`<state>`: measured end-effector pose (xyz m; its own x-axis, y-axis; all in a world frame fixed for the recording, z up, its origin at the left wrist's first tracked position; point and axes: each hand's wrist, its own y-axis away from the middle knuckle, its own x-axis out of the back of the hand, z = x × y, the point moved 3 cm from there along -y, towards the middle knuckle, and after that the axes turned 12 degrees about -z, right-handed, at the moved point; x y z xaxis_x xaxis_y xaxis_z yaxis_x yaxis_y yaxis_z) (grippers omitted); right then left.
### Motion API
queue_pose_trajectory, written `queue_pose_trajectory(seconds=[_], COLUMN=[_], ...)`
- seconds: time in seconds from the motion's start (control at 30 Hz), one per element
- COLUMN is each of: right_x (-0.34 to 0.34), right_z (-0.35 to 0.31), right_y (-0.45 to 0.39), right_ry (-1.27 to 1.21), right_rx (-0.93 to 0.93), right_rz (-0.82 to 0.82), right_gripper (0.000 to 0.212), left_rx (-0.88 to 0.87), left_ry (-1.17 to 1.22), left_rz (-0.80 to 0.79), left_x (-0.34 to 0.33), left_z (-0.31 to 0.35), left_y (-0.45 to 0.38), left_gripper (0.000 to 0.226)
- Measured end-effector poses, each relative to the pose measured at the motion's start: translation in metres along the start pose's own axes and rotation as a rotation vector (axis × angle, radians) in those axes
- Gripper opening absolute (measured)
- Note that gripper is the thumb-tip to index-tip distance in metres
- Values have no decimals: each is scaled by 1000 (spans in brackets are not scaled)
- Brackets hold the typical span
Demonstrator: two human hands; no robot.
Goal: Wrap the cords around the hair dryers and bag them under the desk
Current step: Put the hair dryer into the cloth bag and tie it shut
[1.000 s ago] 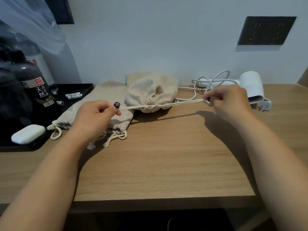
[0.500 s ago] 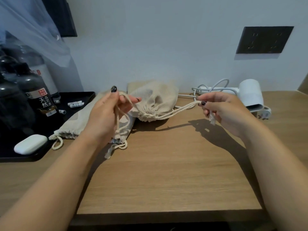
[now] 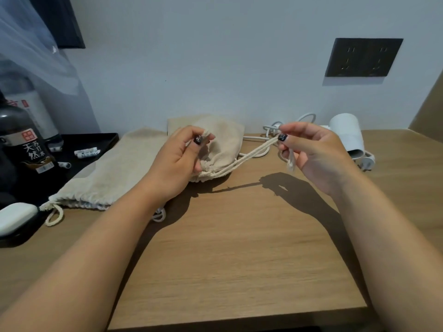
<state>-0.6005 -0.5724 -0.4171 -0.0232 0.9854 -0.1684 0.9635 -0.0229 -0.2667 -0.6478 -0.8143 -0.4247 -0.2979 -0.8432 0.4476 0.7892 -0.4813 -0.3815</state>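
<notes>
At frame centre my left hand point(image 3: 177, 161) and right hand point(image 3: 311, 154) each pinch the drawstring point(image 3: 251, 154) of the filled cloth bag point(image 3: 223, 142); soft, probably bulky, best gripped at its neck.

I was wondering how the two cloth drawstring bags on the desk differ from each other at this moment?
The bulging bag is full and rounded, its mouth cinched; the flat bag lies limp and looks empty. The bulging bag's drawstring is stretched up to the right hand, and the left hand pinches at it; the flat bag's drawstring loop lies slack, untouched. Both are beige cloth resting on the desk.
</notes>
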Motion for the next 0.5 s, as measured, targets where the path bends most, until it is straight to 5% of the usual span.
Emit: queue_pose_trajectory(seconds=[0.5], right_x=[-8], right_z=[-12], right_y=[4], right_ry=[-116], right_rx=[97], right_rz=[-126], right_gripper=[20], left_rx=[80], left_ry=[18], left_rz=[21], left_x=[-5], left_z=[-9], left_y=[0], left_gripper=[12])
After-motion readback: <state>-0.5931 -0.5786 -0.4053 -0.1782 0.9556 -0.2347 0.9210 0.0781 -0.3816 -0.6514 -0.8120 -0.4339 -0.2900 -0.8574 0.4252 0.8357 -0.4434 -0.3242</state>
